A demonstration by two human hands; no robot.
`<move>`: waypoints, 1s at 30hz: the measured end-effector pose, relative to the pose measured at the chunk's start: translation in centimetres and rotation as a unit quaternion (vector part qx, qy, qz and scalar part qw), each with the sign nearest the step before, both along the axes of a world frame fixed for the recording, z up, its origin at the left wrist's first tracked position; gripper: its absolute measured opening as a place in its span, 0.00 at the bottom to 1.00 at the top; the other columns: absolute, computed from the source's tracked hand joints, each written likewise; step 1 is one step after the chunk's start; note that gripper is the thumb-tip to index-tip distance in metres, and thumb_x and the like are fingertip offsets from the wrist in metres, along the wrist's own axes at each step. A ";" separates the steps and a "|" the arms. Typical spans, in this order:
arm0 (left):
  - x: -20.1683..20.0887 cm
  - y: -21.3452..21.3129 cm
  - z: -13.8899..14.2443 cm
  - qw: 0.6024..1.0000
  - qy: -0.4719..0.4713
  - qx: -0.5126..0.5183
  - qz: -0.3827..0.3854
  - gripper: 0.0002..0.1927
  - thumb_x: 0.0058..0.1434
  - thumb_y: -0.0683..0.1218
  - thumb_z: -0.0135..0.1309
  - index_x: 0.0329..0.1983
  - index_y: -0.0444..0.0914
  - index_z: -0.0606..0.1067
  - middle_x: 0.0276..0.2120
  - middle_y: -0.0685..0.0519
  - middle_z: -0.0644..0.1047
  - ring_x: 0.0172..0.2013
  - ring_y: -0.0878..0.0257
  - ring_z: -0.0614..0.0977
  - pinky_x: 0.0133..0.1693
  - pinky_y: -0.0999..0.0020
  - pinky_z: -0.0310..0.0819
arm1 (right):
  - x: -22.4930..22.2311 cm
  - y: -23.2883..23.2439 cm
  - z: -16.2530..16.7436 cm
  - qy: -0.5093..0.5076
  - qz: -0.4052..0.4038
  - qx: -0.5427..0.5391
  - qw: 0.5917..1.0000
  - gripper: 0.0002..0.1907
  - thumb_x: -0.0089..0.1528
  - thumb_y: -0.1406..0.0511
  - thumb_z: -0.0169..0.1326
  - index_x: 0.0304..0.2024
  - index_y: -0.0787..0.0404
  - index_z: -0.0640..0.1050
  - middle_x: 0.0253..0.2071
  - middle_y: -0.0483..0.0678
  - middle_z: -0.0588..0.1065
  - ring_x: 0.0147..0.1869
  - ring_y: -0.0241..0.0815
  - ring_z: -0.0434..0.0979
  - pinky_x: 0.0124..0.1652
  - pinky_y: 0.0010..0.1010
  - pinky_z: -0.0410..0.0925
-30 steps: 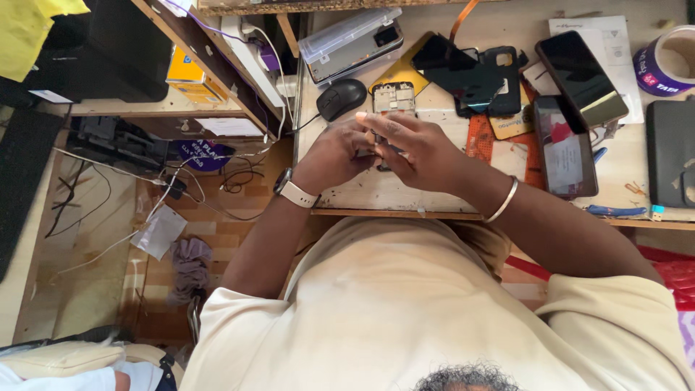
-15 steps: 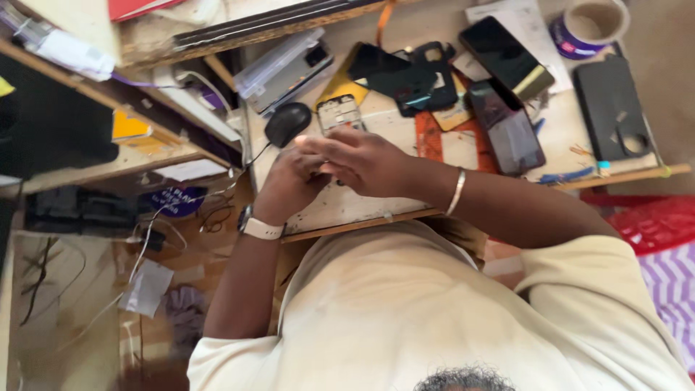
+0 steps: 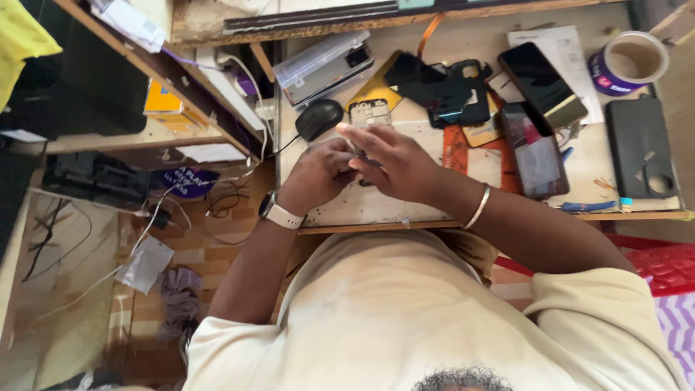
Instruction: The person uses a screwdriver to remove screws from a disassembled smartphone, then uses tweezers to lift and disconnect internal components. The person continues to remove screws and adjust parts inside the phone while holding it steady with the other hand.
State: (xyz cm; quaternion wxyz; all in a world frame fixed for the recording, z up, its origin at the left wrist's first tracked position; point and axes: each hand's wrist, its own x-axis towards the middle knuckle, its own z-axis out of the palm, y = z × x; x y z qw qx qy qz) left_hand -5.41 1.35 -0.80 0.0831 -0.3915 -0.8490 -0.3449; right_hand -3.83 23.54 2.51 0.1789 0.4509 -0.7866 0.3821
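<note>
A black mouse (image 3: 319,118) sits at ten o'clock from the left hand (image 3: 323,171), a clear plastic case (image 3: 323,66) beyond it. An opened phone (image 3: 370,114), long axis toward twelve, lies on the workbench (image 3: 376,206) above both curled hands. The right hand (image 3: 394,163) overlaps the left; what they pinch is hidden. Dark phones (image 3: 541,83) lie at two o'clock, a tape roll (image 3: 626,63) farther right.
</note>
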 end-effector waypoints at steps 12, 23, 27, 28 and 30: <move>0.6 0.2 1.1 0.999 -0.014 0.047 -0.021 0.10 0.53 0.41 0.65 0.39 0.41 0.81 0.48 0.47 0.79 0.48 0.50 0.81 0.47 0.59 0.77 | 0.0 -0.1 0.2 -0.046 0.034 -0.014 0.998 0.32 0.68 0.70 0.51 0.74 0.62 0.61 0.54 0.57 0.74 0.52 0.56 0.78 0.49 0.39 0.74; 0.2 0.0 0.4 1.000 -0.023 0.018 0.009 0.08 0.54 0.42 0.66 0.36 0.40 0.81 0.43 0.50 0.78 0.43 0.51 0.82 0.45 0.58 0.77 | -0.1 -0.3 0.7 0.019 0.019 -0.004 1.000 0.34 0.68 0.68 0.57 0.74 0.59 0.60 0.49 0.53 0.74 0.49 0.51 0.77 0.48 0.40 0.73; 0.1 -0.1 0.5 1.000 -0.007 0.016 -0.004 0.09 0.53 0.43 0.67 0.38 0.42 0.82 0.40 0.50 0.77 0.40 0.52 0.81 0.43 0.59 0.77 | -0.1 -0.3 0.7 -0.048 0.024 0.002 0.999 0.32 0.70 0.70 0.52 0.75 0.59 0.59 0.50 0.53 0.75 0.47 0.48 0.77 0.46 0.38 0.74; 0.1 0.0 0.5 1.000 0.008 0.021 -0.005 0.09 0.52 0.43 0.67 0.38 0.42 0.82 0.40 0.50 0.76 0.40 0.52 0.80 0.42 0.58 0.77 | -0.1 -0.3 0.6 -0.034 0.027 -0.003 0.999 0.33 0.69 0.69 0.53 0.75 0.59 0.59 0.51 0.54 0.75 0.48 0.50 0.77 0.47 0.38 0.74; 0.1 0.0 0.6 1.000 -0.010 0.009 0.003 0.08 0.53 0.42 0.66 0.37 0.42 0.81 0.39 0.51 0.77 0.40 0.53 0.81 0.43 0.59 0.77 | -0.1 -0.2 0.5 -0.004 0.034 -0.013 0.999 0.33 0.68 0.67 0.55 0.74 0.60 0.59 0.53 0.57 0.74 0.51 0.52 0.77 0.48 0.40 0.73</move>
